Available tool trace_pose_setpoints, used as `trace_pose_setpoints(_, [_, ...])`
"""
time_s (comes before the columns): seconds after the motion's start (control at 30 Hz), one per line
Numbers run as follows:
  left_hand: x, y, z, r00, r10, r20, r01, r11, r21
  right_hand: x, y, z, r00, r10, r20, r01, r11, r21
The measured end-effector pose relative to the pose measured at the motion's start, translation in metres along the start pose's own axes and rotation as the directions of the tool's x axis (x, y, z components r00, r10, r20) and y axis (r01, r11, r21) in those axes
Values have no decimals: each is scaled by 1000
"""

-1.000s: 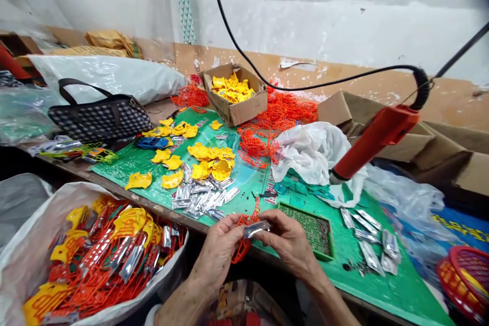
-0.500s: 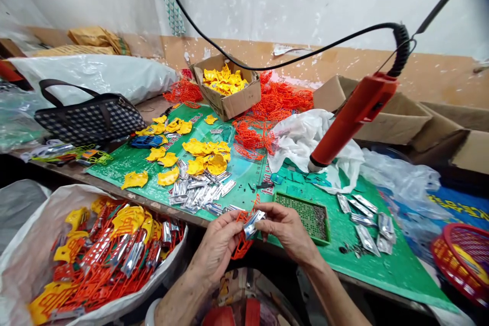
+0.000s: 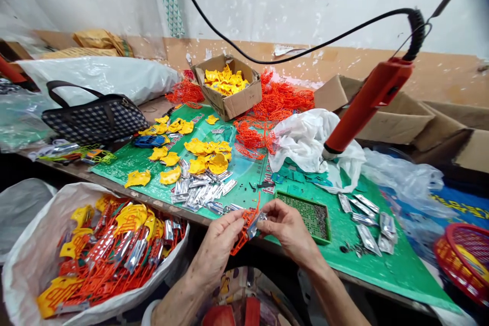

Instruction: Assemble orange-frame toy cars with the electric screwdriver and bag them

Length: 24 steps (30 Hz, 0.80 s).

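Pinched between thumb and fingers of the left hand (image 3: 214,247): an orange plastic frame (image 3: 243,235), tilted, just over the front edge of the bench (image 3: 412,275). Gripped in the closed fingers of the right hand (image 3: 290,232): a silver metal strip (image 3: 255,225), held against the frame's right side. Impossible to tell whether seated in it.

Just beyond the right hand, near the front edge, a green tray (image 3: 288,204) with small grey pieces gathered mostly toward its right side. Left of the hands, along the same edge, a loose pile of silver strips (image 3: 202,188), with yellow plastic pieces (image 3: 208,150) just behind. Toward the front right corner, a smaller group of silver strips (image 3: 369,242).

Farther back, a crumpled white plastic bag (image 3: 301,135) and, above it, a hanging red power screwdriver (image 3: 369,104), tip down. Toward the back edge, a cardboard box (image 3: 242,102) of more yellow pieces, beside heaped orange frames (image 3: 284,94). Near the left end, a checked handbag (image 3: 95,119). Below the front edge, on the left, an open white sack (image 3: 23,265) full of orange, yellow and silver parts.
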<state>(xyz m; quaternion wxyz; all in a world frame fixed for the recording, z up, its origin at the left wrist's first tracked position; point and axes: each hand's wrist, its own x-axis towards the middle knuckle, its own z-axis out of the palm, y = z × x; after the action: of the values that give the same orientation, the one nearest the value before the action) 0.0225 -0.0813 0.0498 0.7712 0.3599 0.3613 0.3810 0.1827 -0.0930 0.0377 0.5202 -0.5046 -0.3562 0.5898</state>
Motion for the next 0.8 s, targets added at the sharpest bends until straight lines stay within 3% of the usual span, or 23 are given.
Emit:
trace_pose_setpoints(0.27, [-1, -2, -2, 996, 72, 45, -79, 984, 159, -19, -20, -3, 975, -80, 209, 115, 980, -162])
trace_pose_setpoints(0.47, [-8, -1, -3, 977, 202, 67, -211, 879, 427, -21, -13, -3, 945, -314, 93, 327, 905, -273])
trace_pose_setpoints(0.57, [-10, 1, -2, 934, 327, 146, -352, 762, 543, -24, -8, -7, 919, -387, 78, 394, 891, -224])
trace_pose_setpoints(0.63, [-9, 0, -3, 859, 431, 275, -506, 636, 582, -27, -5, -9, 901, -428, 67, 432, 877, -210])
trace_pose_setpoints(0.73, [-5, -3, -5, 657, 562, 503, -741, 356, 570, -32, 1, -12, 854, -515, 68, 516, 825, -231])
trace_pose_setpoints(0.8, [-3, -6, -5, 551, 595, 586, -808, 205, 552, -34, 6, -14, 815, -573, 80, 574, 784, -234])
